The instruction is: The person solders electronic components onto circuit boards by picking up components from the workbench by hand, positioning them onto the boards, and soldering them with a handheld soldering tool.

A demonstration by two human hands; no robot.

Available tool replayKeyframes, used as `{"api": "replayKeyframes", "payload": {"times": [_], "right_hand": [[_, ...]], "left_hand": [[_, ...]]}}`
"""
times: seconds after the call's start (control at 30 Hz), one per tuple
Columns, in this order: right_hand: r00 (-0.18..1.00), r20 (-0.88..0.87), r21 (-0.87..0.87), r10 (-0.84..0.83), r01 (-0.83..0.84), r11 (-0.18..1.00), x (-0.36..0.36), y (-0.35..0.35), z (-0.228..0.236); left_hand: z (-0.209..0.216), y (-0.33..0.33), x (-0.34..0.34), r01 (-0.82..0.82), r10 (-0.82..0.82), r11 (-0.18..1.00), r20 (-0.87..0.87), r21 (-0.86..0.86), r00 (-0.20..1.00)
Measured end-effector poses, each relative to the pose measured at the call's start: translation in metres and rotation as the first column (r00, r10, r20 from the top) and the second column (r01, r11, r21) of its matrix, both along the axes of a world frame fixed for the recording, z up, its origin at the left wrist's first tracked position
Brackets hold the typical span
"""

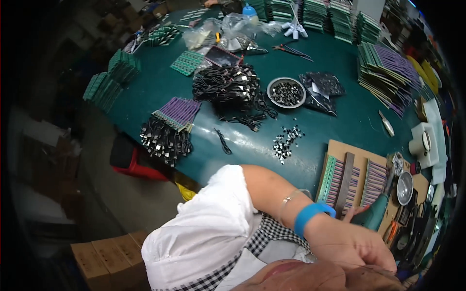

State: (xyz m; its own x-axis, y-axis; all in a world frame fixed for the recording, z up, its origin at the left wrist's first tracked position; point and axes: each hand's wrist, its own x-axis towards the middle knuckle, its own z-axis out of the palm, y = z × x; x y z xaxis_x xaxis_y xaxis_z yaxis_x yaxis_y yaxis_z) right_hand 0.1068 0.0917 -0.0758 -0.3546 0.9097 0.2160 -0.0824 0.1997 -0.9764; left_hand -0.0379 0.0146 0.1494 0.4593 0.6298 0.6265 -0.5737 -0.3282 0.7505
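Note:
My left arm, with a white sleeve, bracelet and blue wristband, reaches across to the lower right. My left hand (347, 242) is raised close to the camera, its fingers curled; their tips and anything in them are hidden. Behind that wrist, a few fingers of my right hand (353, 213) show beside a teal-handled tool (376, 213); the rest is covered, and whether they grip it is unclear. Just beyond lies a brown board (335, 148) bearing a green circuit-board strip (326, 179), rows of purple wires (374, 177) and a dark bar (345, 182).
Black USB cables (225, 85) are heaped mid-table, beside a metal bowl (286, 104) of small parts. Loose metal parts (286, 143) lie nearer. Stacked circuit boards (386, 72) stand at the far right, a metal dish (405, 188) below them. Pliers (293, 50) rest at the back.

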Motion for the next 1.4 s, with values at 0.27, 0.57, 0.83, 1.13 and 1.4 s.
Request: {"api": "replayKeyframes", "payload": {"times": [0.27,0.57,0.83,1.13,1.4], "right_hand": [[0.977,0.158,0.164,-0.144,0.117,0.979,0.002,0.007,0.003],[0.941,0.243,0.244,-0.234,0.174,0.954,0.017,0.013,-0.004],[0.973,0.129,0.153,-0.193,0.172,0.973,0.004,0.006,0.005],[0.994,0.081,0.151,-0.068,0.055,0.987,0.005,0.007,0.014],[0.995,0.042,0.066,-0.091,0.088,0.994,0.008,0.009,0.007]], "left_hand": [[-0.003,0.031,0.059,0.269,-0.210,0.957,0.384,-0.107,0.899],[-0.014,0.037,0.069,0.259,-0.192,0.962,0.458,-0.088,0.868],[-0.023,0.035,0.072,0.253,-0.174,0.962,0.476,-0.106,0.862],[-0.034,0.029,0.077,0.260,-0.175,0.955,0.442,-0.139,0.880],[-0.040,0.035,0.077,0.250,-0.163,0.957,0.440,-0.147,0.883]]}}
